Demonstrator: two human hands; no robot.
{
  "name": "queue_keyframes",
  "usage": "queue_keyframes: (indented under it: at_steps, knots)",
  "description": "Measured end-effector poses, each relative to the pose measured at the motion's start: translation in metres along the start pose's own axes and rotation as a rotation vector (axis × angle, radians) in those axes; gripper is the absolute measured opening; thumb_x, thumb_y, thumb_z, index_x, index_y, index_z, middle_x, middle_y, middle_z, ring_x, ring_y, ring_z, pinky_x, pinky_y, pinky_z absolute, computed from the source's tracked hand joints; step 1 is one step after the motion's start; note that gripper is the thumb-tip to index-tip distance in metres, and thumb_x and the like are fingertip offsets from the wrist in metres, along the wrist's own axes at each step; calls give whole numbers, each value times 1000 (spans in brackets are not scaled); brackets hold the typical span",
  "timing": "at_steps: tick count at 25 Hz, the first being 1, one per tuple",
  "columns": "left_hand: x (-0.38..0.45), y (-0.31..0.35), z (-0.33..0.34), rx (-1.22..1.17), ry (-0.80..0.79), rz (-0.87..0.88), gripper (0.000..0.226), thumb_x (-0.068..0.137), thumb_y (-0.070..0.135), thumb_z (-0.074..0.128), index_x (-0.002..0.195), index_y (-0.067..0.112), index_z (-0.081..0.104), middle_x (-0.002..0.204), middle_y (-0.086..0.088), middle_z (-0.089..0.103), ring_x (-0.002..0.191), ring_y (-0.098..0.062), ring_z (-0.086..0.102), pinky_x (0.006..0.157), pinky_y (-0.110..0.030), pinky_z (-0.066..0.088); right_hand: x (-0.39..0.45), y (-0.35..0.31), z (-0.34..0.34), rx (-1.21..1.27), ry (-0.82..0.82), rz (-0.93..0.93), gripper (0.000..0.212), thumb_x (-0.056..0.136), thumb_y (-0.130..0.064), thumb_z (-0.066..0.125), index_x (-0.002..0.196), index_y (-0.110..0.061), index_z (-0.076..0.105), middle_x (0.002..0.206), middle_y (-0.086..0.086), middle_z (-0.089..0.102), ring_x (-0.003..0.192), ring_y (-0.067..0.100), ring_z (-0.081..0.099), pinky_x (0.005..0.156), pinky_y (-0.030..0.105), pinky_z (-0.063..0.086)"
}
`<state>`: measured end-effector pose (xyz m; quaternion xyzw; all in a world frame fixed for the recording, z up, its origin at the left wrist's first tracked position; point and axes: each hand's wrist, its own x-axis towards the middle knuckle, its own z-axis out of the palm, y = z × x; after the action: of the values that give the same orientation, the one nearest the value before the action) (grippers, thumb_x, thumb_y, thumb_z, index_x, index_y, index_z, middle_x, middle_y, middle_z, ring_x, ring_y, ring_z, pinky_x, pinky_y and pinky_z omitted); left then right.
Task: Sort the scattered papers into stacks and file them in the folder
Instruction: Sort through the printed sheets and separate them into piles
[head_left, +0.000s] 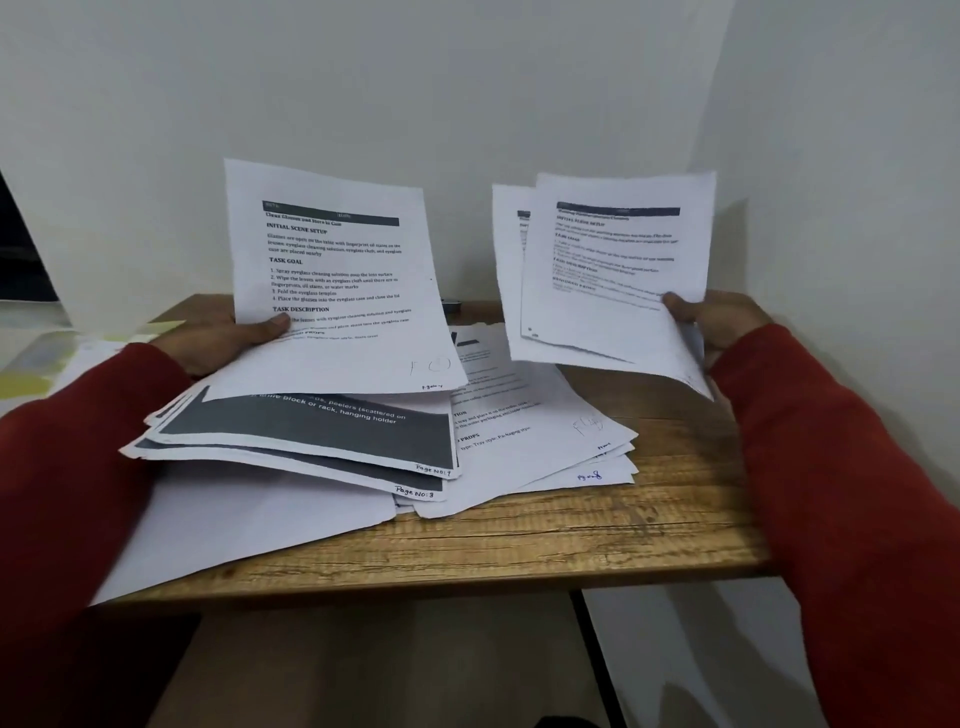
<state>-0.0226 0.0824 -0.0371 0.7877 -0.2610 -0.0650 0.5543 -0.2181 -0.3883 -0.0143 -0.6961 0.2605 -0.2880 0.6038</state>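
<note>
Worktop: a wooden worktop with a visible grain, its far edge against a plain white wall, its right edge close to a second white wall.
Room: a dark opening shows at the far left beyond the worktop; pale floor lies below the near edge.
Left side: a surface beside the worktop's left edge carries yellow and pale sheets, too blurred to tell more.
Loose papers: a spread of printed pages lies across the middle of the worktop, overlapping one another; two dark-printed pages on top carry handwritten page numbers at their near corners, and a blank white sheet lies under them and overhangs the near left edge.
Small object: a dark item sits at the far edge, mostly hidden by the raised sheet.
Left hand: the left hand pinches one printed sheet at its lower left, thumb on the front, holding it upright above the spread.
Right hand: the right hand grips a few fanned pages at their lower right, thumb on the front, raised over the right part of the worktop.
Sleeves: both arms wear red sleeves.
</note>
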Motion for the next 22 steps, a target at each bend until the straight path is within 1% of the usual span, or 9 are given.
queue_keyframes:
  at_steps: [3,6,9,11,13,14,16,19,22]
  knots:
    - [1,-1,2,-30,-5,-26,41,100,11,51,140,3,51,138,-10,56,98,-7,60,86,-17,44,-8,-1,7,288,-139,104,57,72,-14,81,125,-5,64,117,9,72,100,22,72,87,37,59]
    - [-2,8,9,-74,21,-53,38,101,11,49,138,3,50,130,-6,57,79,7,62,67,-3,45,-19,-7,17,418,-226,125,26,94,-11,61,120,-8,64,100,4,76,83,16,74,72,32,62]
    - [-6,15,21,-43,63,-20,27,101,9,49,128,12,52,107,5,62,58,17,61,57,1,43,-33,-10,32,429,-277,119,26,96,-11,58,121,-4,63,101,7,75,81,17,74,68,30,61]
    - [-9,17,28,-51,43,8,17,97,22,60,113,16,60,104,4,66,63,15,64,65,-1,48,-42,-8,45,411,-335,101,37,93,-12,61,128,-1,60,115,13,71,92,21,73,72,30,60]
    - [-8,16,34,-72,8,-13,45,76,52,78,106,20,69,118,-3,71,89,-2,71,93,-24,54,-55,-6,68,400,-419,110,37,93,-11,61,129,-1,60,116,13,72,98,23,72,74,31,60]
    - [-9,16,37,-93,4,-35,49,72,55,79,105,19,70,117,-2,72,95,-10,71,98,-31,52,-62,-4,79,413,-447,110,31,94,-9,60,124,-1,63,109,11,74,94,22,73,71,31,60]
    - [-9,16,46,-110,-6,-49,28,81,47,73,93,22,73,93,8,77,85,-9,71,83,-24,55,-72,0,101,414,-457,83,26,93,-7,62,118,-1,65,104,10,76,94,22,74,71,31,61]
    - [-16,24,63,-33,-10,-36,46,65,68,75,73,23,78,68,13,74,69,-8,70,60,-15,54,-74,3,115,336,-447,3,43,83,-9,74,122,1,61,114,16,72,103,31,71,85,41,59]
    - [-15,28,64,29,54,-22,46,94,52,52,83,12,73,64,12,70,60,0,64,62,-16,50,-64,2,110,305,-354,-46,41,80,-5,77,116,1,58,107,19,73,93,34,73,82,46,60]
